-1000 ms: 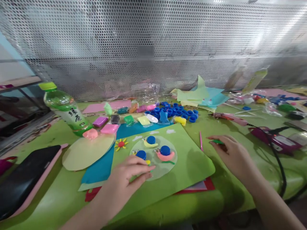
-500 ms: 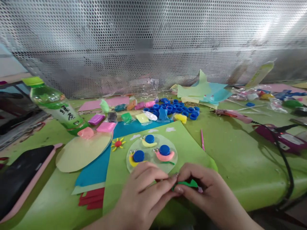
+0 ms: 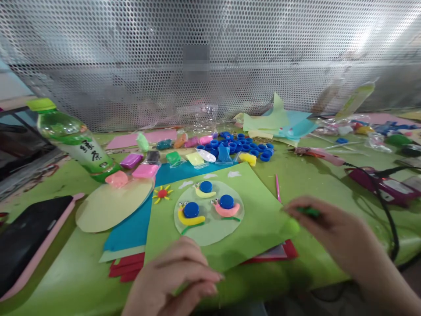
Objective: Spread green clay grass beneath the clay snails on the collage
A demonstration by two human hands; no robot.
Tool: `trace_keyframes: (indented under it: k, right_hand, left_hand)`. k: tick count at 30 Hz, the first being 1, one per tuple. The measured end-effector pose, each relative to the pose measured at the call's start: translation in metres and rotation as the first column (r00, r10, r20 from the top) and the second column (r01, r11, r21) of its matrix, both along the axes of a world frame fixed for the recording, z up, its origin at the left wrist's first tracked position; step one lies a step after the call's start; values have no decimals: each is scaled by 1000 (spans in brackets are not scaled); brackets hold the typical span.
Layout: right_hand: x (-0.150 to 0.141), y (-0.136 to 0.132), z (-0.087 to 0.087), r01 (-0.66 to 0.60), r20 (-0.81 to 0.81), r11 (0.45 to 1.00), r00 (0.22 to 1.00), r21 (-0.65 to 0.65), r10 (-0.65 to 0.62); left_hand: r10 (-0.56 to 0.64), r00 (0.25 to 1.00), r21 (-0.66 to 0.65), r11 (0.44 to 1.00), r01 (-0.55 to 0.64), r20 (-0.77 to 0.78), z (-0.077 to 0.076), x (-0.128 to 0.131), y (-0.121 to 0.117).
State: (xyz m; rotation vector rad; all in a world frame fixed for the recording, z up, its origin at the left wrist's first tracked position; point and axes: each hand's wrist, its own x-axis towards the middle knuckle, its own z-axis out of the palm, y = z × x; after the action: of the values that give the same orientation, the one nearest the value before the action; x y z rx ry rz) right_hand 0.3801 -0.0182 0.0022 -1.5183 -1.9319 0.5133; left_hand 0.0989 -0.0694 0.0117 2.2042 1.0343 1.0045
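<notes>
My right hand (image 3: 338, 241), slightly blurred, is curled around a piece of green modelling clay (image 3: 309, 211) at the right of the light green sheet (image 3: 259, 219). My left hand (image 3: 177, 281) hovers over the sheet's front edge with thumb and fingers drawn together; anything between them is too small to make out. A pale disc (image 3: 207, 237) on the sheet carries three clay snails: a yellow one (image 3: 190, 220), a pink one (image 3: 226, 211) and a pale yellow one (image 3: 204, 192), each with a blue bottle cap shell. Thin green clay strips lie under two snails. A red and yellow clay sun (image 3: 162, 193) is left of the disc.
Wrapped clay packets (image 3: 144, 170) and a pile of blue caps (image 3: 240, 145) line the back. A tea bottle (image 3: 82, 147) and a phone (image 3: 36, 237) stand and lie left. A pink stick (image 3: 278, 188), glue gun (image 3: 320, 156) and black cable (image 3: 383, 206) lie right.
My hands have parted. The right moved right and up with green clay in it; the left moved left and down. A green strip now shows beneath the yellow snail.
</notes>
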Motion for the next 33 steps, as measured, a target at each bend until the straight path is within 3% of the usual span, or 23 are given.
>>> trace_keyframes:
  k: [2,3,5,7,9,10,12,14,17,20,24,33]
  right_hand:
    - [26,21,-11,180,233,957,944,228,-233]
    - [35,31,-17,203,282,949,921,240,-268]
    - [40,43,-25,224,339,942,891,251,-303]
    - [26,43,-23,212,365,931,876,299,-317]
    - [-1,34,-11,46,360,908,909,416,-210]
    - [-18,29,-2,-111,344,886,937,451,-58]
    - [-51,20,14,-356,289,837,924,415,250]
    - [-77,18,25,-463,223,786,886,410,406]
    - [-99,25,27,-453,106,751,880,480,463]
    - [-103,35,21,-405,-5,729,872,552,489]
    - [-99,40,15,-377,-105,767,863,518,495]
    - [-94,39,15,-448,18,760,866,471,500]
  left_hand:
    - [123,992,-228,966,-122,-9,0,-12,1]
    - [172,984,-314,933,-174,-35,-1,-18,3]
    - [181,978,-389,897,-208,-106,-1,-24,9]
    - [153,980,-388,902,-191,-126,2,-25,20]
    - [180,983,-407,896,-177,-31,6,-20,32]
    - [191,981,-429,890,-157,38,9,-17,38]
    - [210,973,-479,867,-138,99,15,-7,48]
    - [227,963,-520,845,-120,147,20,1,54]
    - [306,907,-574,814,-92,289,23,10,60]
    - [362,861,-640,767,-56,358,23,11,65]
    - [356,873,-687,726,-34,334,18,6,73]
    - [296,907,-736,677,23,300,6,-4,76]
